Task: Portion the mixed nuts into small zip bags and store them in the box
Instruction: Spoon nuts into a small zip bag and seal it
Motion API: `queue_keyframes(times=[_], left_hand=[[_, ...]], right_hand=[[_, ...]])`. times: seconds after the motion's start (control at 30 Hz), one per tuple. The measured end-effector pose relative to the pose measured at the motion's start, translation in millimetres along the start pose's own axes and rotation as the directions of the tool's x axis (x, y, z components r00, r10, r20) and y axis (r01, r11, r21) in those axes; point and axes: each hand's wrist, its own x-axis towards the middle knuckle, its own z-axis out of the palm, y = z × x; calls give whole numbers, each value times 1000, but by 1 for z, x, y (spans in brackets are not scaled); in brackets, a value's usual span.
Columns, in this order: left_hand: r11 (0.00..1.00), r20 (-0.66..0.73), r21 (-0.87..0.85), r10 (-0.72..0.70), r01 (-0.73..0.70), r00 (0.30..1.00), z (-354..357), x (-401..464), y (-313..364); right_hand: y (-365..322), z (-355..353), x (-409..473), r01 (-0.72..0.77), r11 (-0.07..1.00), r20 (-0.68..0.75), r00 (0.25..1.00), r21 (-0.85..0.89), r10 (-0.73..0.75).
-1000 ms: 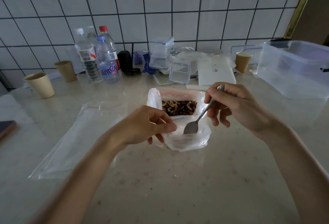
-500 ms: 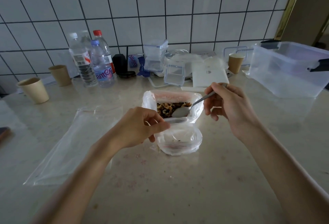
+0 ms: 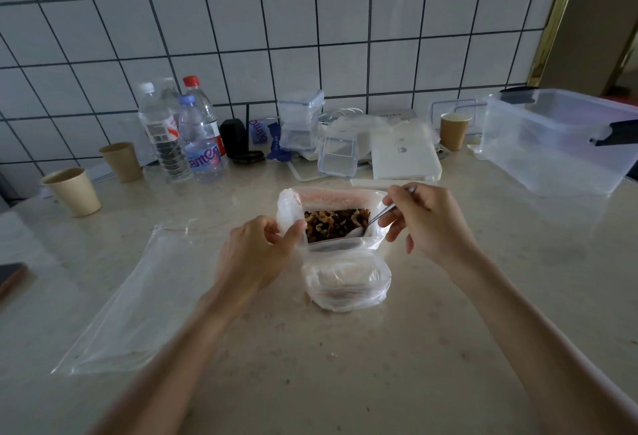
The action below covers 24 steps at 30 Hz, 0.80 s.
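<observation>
Nuts (image 3: 336, 224) sit loose in big bag (image 3: 331, 199), mid-bench (image 3: 345, 383); spoon (image 3: 374, 220) dips in, pinched by right hand (image 3: 419, 224). Left hand (image 3: 257, 255) pinches rim of small bag (image 3: 345, 279), just nearer. Film looks limp and slippery: grip rims. Box (image 3: 559, 144) far right.

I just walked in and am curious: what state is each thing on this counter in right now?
Nut bag: open, nuts inside.
Small zip bag: open, looks nearly empty.
Spoon: bowl dipped in the nuts.
Left hand: pinching the nut bag's edge.
Right hand: holding the spoon.
Storage box: lid off.
Flat bag: lying empty.
</observation>
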Motion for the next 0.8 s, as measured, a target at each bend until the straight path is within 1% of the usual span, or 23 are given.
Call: queue_keyframes(times=[0.1,0.3,0.4,0.5,0.7,0.8], left_hand=[[999,26,-48,20,-18,999,2,0,2],[990,54,-136,50,-42,997,3,-1,5],[974,81,-226,49,-29,996,4,-1,7],[957,100,-288,44,-14,994,5,-3,10],[937,121,-350,71,-25,990,3,-5,12],[928,123,-371,87,-35,989,2,-7,13]], right_hand=[[3,3,1,7,1000,39,999,6,-8],[3,3,2,-71,993,80,995,95,64],[2,6,1,-95,990,94,992,103,86],[2,10,-2,-157,976,127,982,150,139],[5,15,-4,-251,943,204,957,216,208],[7,15,-4,-274,931,210,951,240,226]])
